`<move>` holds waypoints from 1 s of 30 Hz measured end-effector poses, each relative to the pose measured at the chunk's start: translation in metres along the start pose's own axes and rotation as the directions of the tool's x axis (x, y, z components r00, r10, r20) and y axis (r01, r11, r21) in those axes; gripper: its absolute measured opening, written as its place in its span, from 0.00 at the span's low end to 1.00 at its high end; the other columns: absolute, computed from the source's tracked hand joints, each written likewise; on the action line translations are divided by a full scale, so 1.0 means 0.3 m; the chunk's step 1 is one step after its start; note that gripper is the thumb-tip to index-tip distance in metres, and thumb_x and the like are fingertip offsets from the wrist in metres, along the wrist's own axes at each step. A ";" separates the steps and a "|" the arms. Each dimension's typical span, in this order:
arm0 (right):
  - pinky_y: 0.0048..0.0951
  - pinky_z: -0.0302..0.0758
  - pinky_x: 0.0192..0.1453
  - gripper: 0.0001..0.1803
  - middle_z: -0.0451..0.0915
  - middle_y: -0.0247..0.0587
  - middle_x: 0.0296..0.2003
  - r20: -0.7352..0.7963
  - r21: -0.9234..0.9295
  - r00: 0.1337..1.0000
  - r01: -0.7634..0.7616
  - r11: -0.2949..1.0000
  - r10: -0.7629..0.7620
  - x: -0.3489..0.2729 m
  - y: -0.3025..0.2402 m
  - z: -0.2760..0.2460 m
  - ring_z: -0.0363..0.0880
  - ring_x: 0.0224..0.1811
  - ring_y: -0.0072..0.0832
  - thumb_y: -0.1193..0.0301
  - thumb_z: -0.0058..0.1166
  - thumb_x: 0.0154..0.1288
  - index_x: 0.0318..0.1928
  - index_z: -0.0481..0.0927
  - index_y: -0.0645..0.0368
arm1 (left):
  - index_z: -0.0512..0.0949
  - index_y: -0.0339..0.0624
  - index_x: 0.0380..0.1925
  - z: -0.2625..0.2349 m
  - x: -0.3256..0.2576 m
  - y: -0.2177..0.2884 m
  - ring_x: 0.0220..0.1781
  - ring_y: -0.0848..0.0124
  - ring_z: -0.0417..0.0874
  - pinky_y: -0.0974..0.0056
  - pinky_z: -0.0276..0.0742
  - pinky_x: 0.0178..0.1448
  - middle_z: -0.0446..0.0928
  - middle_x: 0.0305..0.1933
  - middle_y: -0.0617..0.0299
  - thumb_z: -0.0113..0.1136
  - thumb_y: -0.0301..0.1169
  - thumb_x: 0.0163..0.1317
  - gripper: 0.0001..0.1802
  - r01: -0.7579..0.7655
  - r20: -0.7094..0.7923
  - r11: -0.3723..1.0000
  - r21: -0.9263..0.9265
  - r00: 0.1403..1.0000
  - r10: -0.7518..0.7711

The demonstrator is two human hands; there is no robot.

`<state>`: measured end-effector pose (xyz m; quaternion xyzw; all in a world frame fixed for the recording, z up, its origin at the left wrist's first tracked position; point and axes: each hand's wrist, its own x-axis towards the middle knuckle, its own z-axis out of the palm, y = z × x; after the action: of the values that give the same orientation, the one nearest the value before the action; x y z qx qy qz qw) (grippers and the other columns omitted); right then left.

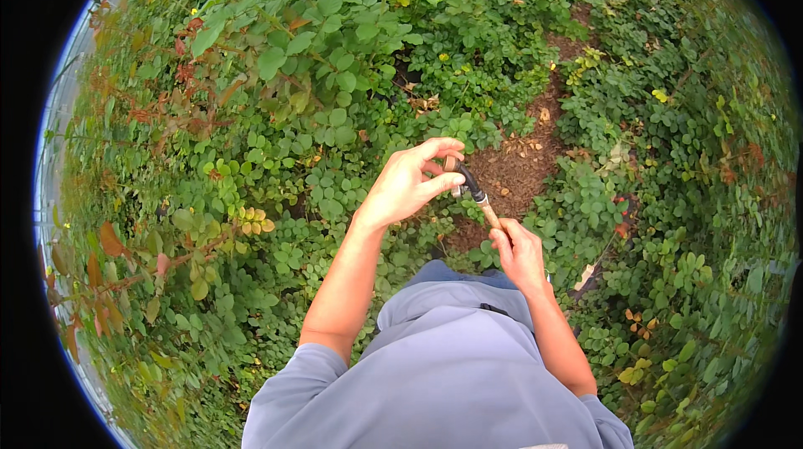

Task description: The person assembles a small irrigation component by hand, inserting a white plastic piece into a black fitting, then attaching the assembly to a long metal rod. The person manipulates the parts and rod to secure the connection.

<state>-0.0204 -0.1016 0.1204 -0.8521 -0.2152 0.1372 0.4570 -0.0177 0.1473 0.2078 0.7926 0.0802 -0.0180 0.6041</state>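
Note:
My right hand [519, 252] grips the pale wooden handle of a small tool [477, 194] whose dark upper end points up and to the left. My left hand [411, 183] is at that dark end, with thumb and fingers pinched around the tip. Both hands are held in front of my chest, above a patch of bare brown soil [519, 169]. What lies between the left fingertips is too small to make out.
Dense green plants [318, 98] with rounded leaves surround me on all sides, some with reddish leaves [109, 240] at the left. A narrow strip of dry soil runs up to the right between the plants. My grey-blue shirt [443, 365] fills the lower middle.

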 end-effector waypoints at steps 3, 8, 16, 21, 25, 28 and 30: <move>0.29 0.75 0.30 0.07 0.80 0.42 0.28 -0.033 -0.067 0.998 0.055 0.996 -0.058 -0.004 -0.009 0.014 0.82 0.25 0.28 0.73 0.54 0.68 0.42 0.78 0.64 | 0.79 0.37 0.48 -0.022 -0.016 -0.027 0.39 0.73 0.86 0.68 0.79 0.44 0.85 0.38 0.62 0.62 0.39 0.64 0.19 -0.016 0.003 0.995 0.098 1.000 0.016; 0.28 0.75 0.30 0.08 0.80 0.41 0.27 -0.063 -0.105 0.995 0.065 0.992 -0.072 -0.013 0.008 0.047 0.81 0.25 0.27 0.73 0.56 0.67 0.44 0.79 0.64 | 0.80 0.36 0.48 -0.019 -0.015 -0.016 0.38 0.71 0.85 0.65 0.79 0.47 0.85 0.39 0.58 0.64 0.37 0.62 0.18 0.135 -0.041 0.990 0.050 0.990 -0.133; 0.33 0.75 0.33 0.11 0.80 0.47 0.33 0.004 -0.015 0.997 -0.078 0.997 0.079 0.028 -0.001 0.088 0.78 0.27 0.38 0.73 0.59 0.65 0.46 0.79 0.64 | 0.81 0.40 0.45 -0.069 0.030 -0.105 0.32 0.75 0.85 0.68 0.79 0.38 0.84 0.31 0.61 0.65 0.35 0.61 0.15 0.142 0.007 0.988 0.066 0.990 -0.142; 0.33 0.75 0.34 0.11 0.79 0.48 0.31 0.041 -0.033 0.997 -0.065 0.997 0.066 0.071 0.051 0.147 0.78 0.28 0.39 0.73 0.59 0.65 0.46 0.79 0.63 | 0.80 0.39 0.40 -0.068 0.023 -0.192 0.24 0.73 0.82 0.66 0.75 0.30 0.82 0.23 0.62 0.63 0.39 0.63 0.14 -0.046 -0.093 0.998 -0.039 0.995 0.043; 0.31 0.75 0.32 0.12 0.80 0.47 0.30 0.096 -0.011 0.991 -0.090 0.996 0.091 0.095 0.081 0.196 0.78 0.26 0.37 0.74 0.60 0.63 0.46 0.80 0.63 | 0.81 0.39 0.43 -0.104 0.032 -0.293 0.27 0.72 0.84 0.66 0.76 0.30 0.80 0.23 0.60 0.64 0.40 0.63 0.16 0.097 -0.024 0.994 0.053 0.995 -0.096; 0.30 0.74 0.31 0.12 0.80 0.46 0.30 0.117 -0.033 0.992 -0.052 0.998 0.056 0.121 0.098 0.233 0.78 0.25 0.35 0.74 0.61 0.63 0.46 0.80 0.63 | 0.81 0.39 0.44 -0.129 0.064 -0.339 0.27 0.71 0.84 0.66 0.76 0.30 0.81 0.25 0.59 0.66 0.41 0.61 0.19 0.191 -0.039 0.982 -0.011 0.981 -0.191; 0.30 0.74 0.30 0.12 0.80 0.46 0.31 0.132 -0.014 0.988 -0.072 0.997 0.073 0.134 0.134 0.258 0.78 0.25 0.34 0.75 0.61 0.63 0.46 0.80 0.63 | 0.80 0.39 0.46 -0.131 0.067 -0.344 0.27 0.73 0.83 0.67 0.76 0.30 0.83 0.27 0.59 0.67 0.39 0.60 0.18 0.077 -0.061 0.996 -0.046 0.995 -0.080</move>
<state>-0.0089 -0.0458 0.0430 -0.8505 -0.2145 0.2092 0.4323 -0.0160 0.2137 0.1174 0.7758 0.1307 -0.0150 0.6172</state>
